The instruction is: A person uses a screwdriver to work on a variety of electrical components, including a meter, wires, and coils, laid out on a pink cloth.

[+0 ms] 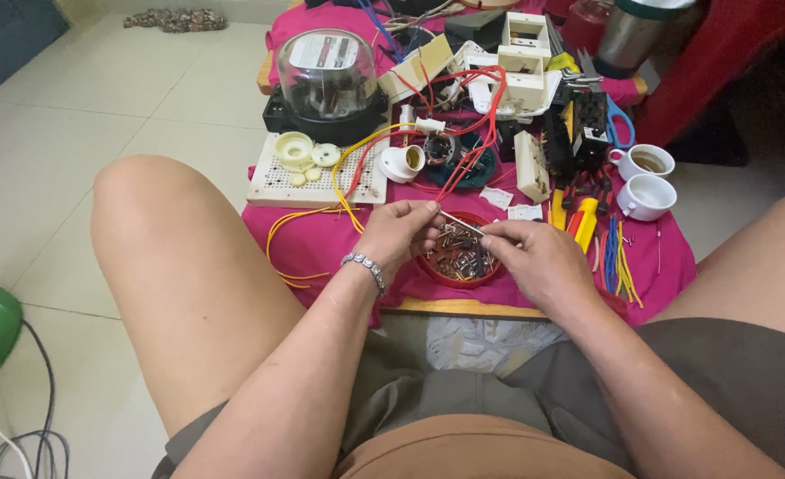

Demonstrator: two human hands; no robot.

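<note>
Left hand (398,232), bracelet at wrist, curled, fingertips pinching one end of a thin metal rod (460,223). Right hand (534,257) half-closed, gripping the other end. Directly beneath both, round red bowl (431,269) of small metal pieces, partly hidden, too small to identify. Beyond, perforated white board (350,182).

L hand (395,232) & R hand (534,257) pinch thin metal rod (460,223) over red bowl (457,255) w/ screws, near table's front edge (463,308).
</note>
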